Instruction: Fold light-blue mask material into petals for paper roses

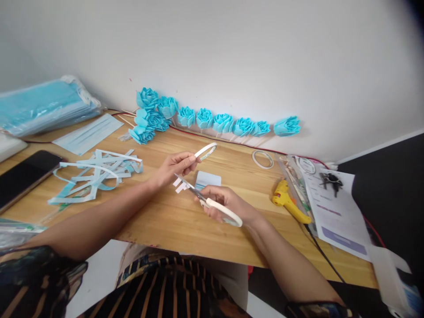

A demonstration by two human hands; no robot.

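Observation:
My left hand (177,167) pinches a thin white roll of tape (206,149), held tilted above the table, with faint green print inside its ring. White-handled scissors (225,210) are gripped in my right hand (228,198), their blades pointing up and left toward my left hand. Small white strips (181,187) lie at or near the blades; whether they touch them I cannot tell. Just behind the scissors, a light-blue and white piece of mask fabric (209,179) rests on the table, partly hidden by my right hand.
Several blue fabric flowers on sticks (222,123) line the wall. Cut mask strips (99,172), a flat mask sheet (89,132), a phone (31,174) and bagged masks (46,104) lie left. Another tape roll (263,160), a yellow glue gun (289,202), papers (331,212) and keys (331,182) lie right.

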